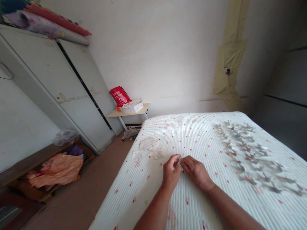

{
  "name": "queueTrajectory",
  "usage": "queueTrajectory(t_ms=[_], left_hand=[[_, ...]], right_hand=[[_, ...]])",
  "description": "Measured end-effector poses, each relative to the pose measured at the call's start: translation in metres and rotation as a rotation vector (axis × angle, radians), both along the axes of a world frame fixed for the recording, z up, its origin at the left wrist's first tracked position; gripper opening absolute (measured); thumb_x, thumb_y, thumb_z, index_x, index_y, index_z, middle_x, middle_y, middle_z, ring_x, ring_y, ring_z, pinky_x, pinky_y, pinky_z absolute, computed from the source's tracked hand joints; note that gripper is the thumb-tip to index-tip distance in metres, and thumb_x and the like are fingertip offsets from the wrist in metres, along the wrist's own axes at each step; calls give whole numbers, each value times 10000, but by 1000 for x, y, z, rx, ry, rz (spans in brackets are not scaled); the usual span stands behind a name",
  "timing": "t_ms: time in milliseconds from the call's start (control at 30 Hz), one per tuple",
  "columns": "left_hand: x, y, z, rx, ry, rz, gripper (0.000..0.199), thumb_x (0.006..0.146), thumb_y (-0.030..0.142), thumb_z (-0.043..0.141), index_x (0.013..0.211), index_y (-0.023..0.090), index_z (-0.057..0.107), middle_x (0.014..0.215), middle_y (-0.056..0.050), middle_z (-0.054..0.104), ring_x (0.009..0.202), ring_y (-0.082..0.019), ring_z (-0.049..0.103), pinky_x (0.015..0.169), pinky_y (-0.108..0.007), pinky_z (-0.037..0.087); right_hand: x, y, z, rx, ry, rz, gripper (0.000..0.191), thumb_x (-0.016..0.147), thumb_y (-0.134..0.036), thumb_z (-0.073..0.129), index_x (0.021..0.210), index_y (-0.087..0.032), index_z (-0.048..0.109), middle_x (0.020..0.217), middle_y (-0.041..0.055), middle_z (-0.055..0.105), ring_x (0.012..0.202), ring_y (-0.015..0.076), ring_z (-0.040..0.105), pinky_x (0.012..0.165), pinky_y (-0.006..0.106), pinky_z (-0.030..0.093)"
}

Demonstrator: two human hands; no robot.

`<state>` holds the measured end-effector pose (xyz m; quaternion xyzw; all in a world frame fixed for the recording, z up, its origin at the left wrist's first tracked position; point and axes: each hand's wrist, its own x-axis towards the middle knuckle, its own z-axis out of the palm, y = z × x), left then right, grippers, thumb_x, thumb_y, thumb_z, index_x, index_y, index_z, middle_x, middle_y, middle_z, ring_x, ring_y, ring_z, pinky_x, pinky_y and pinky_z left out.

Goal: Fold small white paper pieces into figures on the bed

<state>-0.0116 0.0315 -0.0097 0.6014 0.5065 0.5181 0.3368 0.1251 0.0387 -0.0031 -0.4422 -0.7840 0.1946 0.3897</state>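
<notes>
Above the middle of the bed, my left hand (171, 170) and my right hand (197, 172) meet at the fingertips. Both are closed in a pinch on one small piece of folded paper (180, 162), whitish and mostly hidden by the fingers. To the left of my hands lie squares of printed paper (158, 154), some overlapping in a loose pile (148, 143). On the right stand rows of several small folded paper figures (248, 156), blurred, with pointed parts like cranes.
The bed (187, 210) has a white ribbed cover with red dots. Beyond its far left corner, a small table (114, 114) bears a red bag (120, 95) and a white box (133, 108). A grey cabinet (79, 108) and an orange bag (59, 169) are on the left.
</notes>
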Motion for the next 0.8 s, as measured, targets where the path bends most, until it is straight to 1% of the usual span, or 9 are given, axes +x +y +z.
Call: queueTrajectory(t_ms=[100,167,267,367,433,600,800], left_hand=[[0,0,2,3,-7,16,315,711,109,488,981,168,640,872,-50,675,802,-158,601,767,-264,464],[0,1,2,-12,-45,17,270,712,127,495,923,163,658,874,-52,685,816,-167,610,772,-270,465],[0,3,2,-55,-128,37,220,704,156,508,850,147,672,823,-49,692,778,-167,617,736,-262,466],[0,3,3,-94,-178,62,213,675,166,536,834,133,674,779,-46,688,722,-158,607,692,-248,459],[0,3,4,-110,-188,57,214,673,183,547,836,128,673,768,-45,682,704,-154,599,672,-242,455],[0,2,4,-114,-167,31,205,693,224,543,817,127,674,723,-30,660,676,-147,578,633,-227,438],[1,3,4,-107,-152,57,161,672,254,565,729,136,658,616,7,596,589,-116,521,569,-198,400]], right_hand=[[2,1,-3,-109,182,32,175,839,-321,462,854,-199,586,799,40,607,710,152,577,655,261,448],[3,3,-5,-194,302,33,184,818,-348,489,848,-194,585,770,27,604,699,150,568,643,257,450],[4,6,-7,-312,431,17,204,794,-363,497,820,-184,591,708,7,585,650,139,537,603,249,437],[4,8,-7,-404,504,-15,219,774,-375,500,790,-178,596,629,-13,550,572,122,490,543,238,401],[4,8,-7,-431,517,-19,228,766,-385,508,775,-176,600,601,-21,532,549,115,467,529,235,381],[4,7,-6,-451,513,49,254,776,-392,508,793,-175,638,575,-31,511,534,109,443,523,232,358],[5,7,-4,-427,500,85,267,771,-397,519,814,-176,663,600,-21,542,567,117,469,559,237,382]])
